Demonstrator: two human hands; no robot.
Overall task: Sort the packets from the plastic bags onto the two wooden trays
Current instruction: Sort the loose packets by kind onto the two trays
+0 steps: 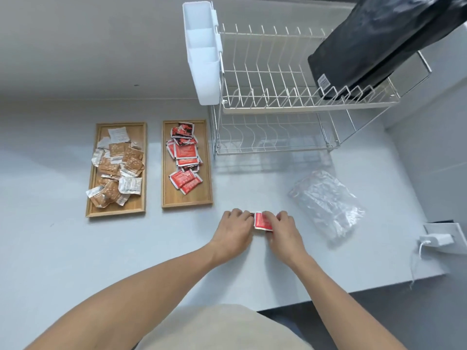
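Two wooden trays lie side by side on the white counter. The left tray (91,188) holds several brown and white packets (116,165). The right tray (207,173) holds several red packets (185,157). In front of the right tray, my left hand (236,229) and my right hand (284,229) meet over a small stack of red packets (261,221), fingers curled onto its two sides. A clear plastic bag (326,200) lies crumpled to the right of my hands; nothing shows inside it.
A two-tier wire dish rack (273,97) stands at the back right with a white cutlery holder (202,54) on its left end and a black bag (374,46) leaning in it. A white charger (436,239) and cable sit near the counter's right edge.
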